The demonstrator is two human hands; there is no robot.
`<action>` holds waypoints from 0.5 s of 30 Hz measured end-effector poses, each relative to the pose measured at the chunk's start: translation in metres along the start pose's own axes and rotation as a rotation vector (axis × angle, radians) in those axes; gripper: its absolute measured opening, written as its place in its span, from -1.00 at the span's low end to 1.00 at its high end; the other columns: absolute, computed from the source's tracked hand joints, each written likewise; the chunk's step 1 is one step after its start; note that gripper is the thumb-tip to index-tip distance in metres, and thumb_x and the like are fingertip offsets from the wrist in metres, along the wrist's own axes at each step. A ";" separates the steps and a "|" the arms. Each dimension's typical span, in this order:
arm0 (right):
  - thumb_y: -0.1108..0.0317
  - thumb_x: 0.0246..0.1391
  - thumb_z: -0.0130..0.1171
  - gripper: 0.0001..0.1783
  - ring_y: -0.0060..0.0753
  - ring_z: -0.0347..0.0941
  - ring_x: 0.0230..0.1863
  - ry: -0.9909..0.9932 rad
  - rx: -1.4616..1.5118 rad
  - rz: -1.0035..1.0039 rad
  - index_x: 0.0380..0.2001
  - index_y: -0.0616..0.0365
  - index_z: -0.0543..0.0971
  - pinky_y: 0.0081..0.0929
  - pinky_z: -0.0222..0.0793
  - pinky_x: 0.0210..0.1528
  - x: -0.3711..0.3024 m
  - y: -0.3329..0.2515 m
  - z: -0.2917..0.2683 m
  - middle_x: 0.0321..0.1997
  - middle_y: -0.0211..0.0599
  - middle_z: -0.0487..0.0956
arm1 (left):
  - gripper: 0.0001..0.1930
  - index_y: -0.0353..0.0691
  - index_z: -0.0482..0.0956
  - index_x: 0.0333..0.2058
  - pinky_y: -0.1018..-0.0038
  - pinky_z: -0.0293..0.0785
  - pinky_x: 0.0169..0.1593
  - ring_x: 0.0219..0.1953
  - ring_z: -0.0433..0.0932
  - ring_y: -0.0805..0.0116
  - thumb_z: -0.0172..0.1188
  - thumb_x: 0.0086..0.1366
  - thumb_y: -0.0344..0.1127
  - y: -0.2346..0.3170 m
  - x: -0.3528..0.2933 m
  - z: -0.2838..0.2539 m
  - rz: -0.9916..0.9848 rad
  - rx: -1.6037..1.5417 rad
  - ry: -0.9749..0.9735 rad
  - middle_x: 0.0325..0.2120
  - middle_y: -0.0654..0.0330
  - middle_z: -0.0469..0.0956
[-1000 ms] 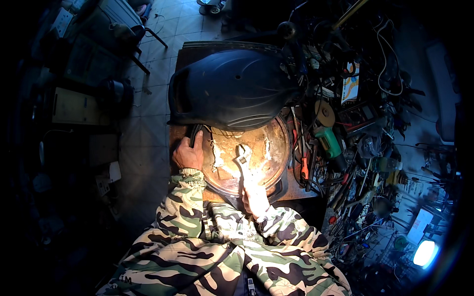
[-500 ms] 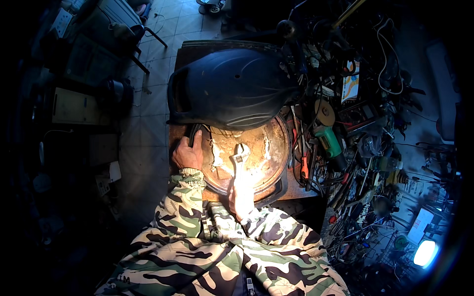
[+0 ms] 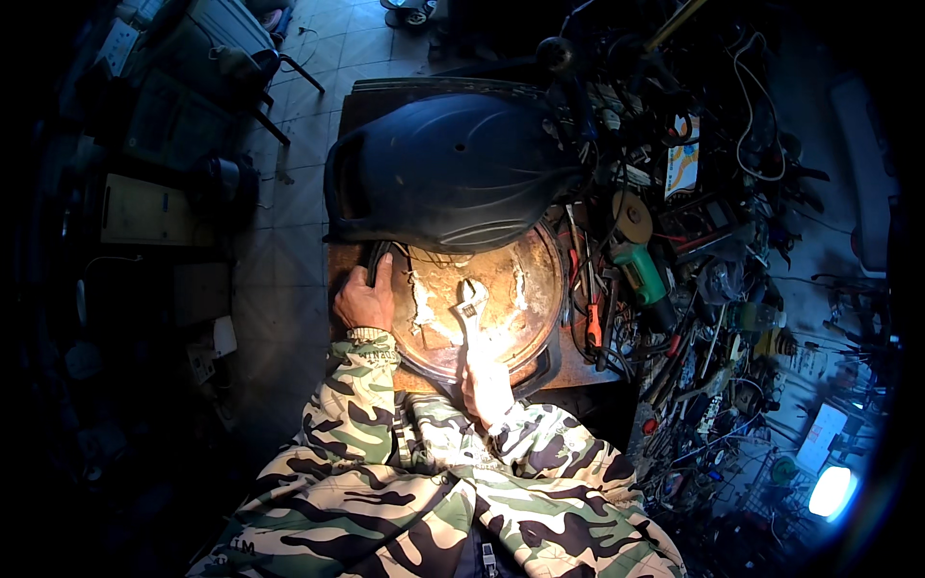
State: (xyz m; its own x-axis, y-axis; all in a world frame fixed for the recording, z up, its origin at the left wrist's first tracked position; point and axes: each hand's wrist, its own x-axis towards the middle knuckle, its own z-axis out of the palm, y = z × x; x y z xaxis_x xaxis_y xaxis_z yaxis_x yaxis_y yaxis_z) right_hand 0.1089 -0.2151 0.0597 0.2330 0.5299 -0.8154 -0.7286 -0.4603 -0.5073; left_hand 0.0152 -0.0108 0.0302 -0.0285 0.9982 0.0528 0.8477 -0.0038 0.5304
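Observation:
In front of me lies a round, rusty metal pan [image 3: 541, 289] with a raised rim and dark loop handles, strongly lit in its middle. My right hand [image 3: 488, 390] is closed round the handle of an adjustable wrench [image 3: 470, 306], whose jaw end lies over the pan's inner face. At the pan's left edge, my left hand [image 3: 366, 301] grips the dark loop handle [image 3: 377, 262], with the index finger along it. A large black moulded plastic shell [image 3: 448, 169] covers the far part of the pan. Pale ragged strips [image 3: 422, 301] stick to the pan's surface.
To the right, a green angle grinder [image 3: 641, 272] with a tan disc lies beside a red-handled screwdriver [image 3: 594, 326] and a heap of tools and cables. A bright lamp [image 3: 831, 492] glows at lower right. A tiled floor [image 3: 289, 222] and dark furniture stretch along the left.
My right hand has shifted slightly to the right, and the wrench handle has swung with it. The wrench's jaw stays at nearly the same spot. My left hand has hardly moved.

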 end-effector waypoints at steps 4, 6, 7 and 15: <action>0.15 0.34 0.02 -0.63 -0.71 0.08 -0.81 -0.014 -0.041 -0.001 -0.54 0.07 0.46 -0.64 -0.09 -0.77 0.004 0.000 -0.007 -0.78 -0.60 0.26 | -0.45 -0.24 0.56 -0.57 -0.01 0.39 -0.35 -0.47 0.53 -0.26 0.26 0.18 0.22 -0.001 0.001 0.000 0.016 -0.020 -0.005 -0.60 -0.15 0.54; 0.17 0.34 0.02 -0.63 -0.71 0.09 -0.80 -0.029 -0.048 -0.007 -0.55 0.09 0.47 -0.64 -0.08 -0.76 0.005 0.000 -0.016 -0.77 -0.62 0.27 | -0.45 -0.25 0.57 -0.57 -0.01 0.39 -0.35 -0.47 0.53 -0.26 0.26 0.18 0.21 -0.002 -0.001 0.002 0.015 -0.018 -0.007 -0.60 -0.15 0.54; 0.19 0.34 0.03 -0.64 -0.73 0.08 -0.79 0.000 -0.047 0.046 -0.55 0.10 0.47 -0.64 -0.08 -0.75 -0.001 -0.014 -0.015 -0.77 -0.64 0.26 | -0.45 -0.25 0.57 -0.57 -0.01 0.39 -0.35 -0.47 0.53 -0.26 0.26 0.18 0.21 -0.001 0.000 0.002 0.019 -0.014 -0.006 -0.60 -0.15 0.54; 0.16 0.36 -0.04 -0.71 -0.75 -0.01 -0.85 -0.057 -0.047 -0.002 -0.46 0.01 0.41 -0.66 -0.18 -0.82 0.002 -0.006 -0.012 -0.77 -0.66 0.21 | -0.46 -0.26 0.57 -0.57 0.01 0.40 -0.35 -0.48 0.53 -0.24 0.28 0.17 0.20 -0.001 0.000 0.000 0.004 -0.006 0.008 -0.61 -0.13 0.54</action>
State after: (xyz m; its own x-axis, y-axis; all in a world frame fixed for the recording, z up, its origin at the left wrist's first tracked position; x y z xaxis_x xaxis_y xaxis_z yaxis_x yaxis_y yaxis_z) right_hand 0.1216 -0.2202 0.0578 0.1969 0.5699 -0.7978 -0.6966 -0.4913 -0.5229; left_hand 0.0141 -0.0110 0.0293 -0.0297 0.9976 0.0620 0.8446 -0.0081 0.5353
